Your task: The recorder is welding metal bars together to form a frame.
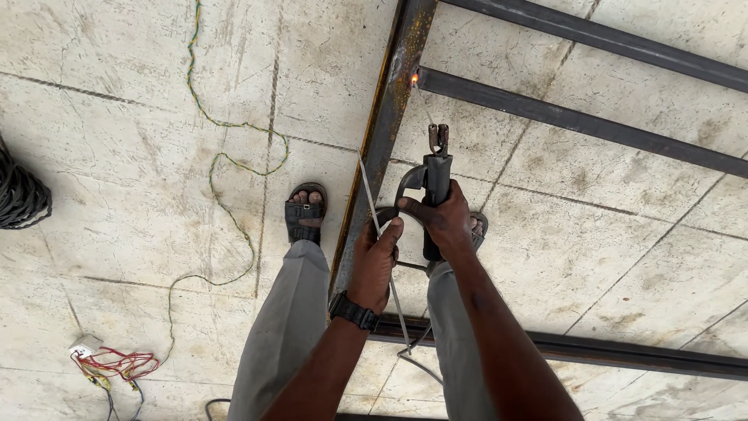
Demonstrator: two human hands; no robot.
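Observation:
My right hand grips the black handle of a welding electrode holder, its jaws pointing up toward a small glowing spot on the joint of a rusty steel frame. A thin stub of rod runs from the jaws toward that joint. My left hand, with a black wristwatch on the wrist, pinches a long thin welding rod that slants down past the frame. Both hands are close together above my grey trouser legs and sandalled feet.
Dark steel bars cross the concrete floor at the upper right and another bar lies below. A green-yellow twisted wire snakes left of my left sandal. A black cable coil sits at the left edge; red wires and a white block lie lower left.

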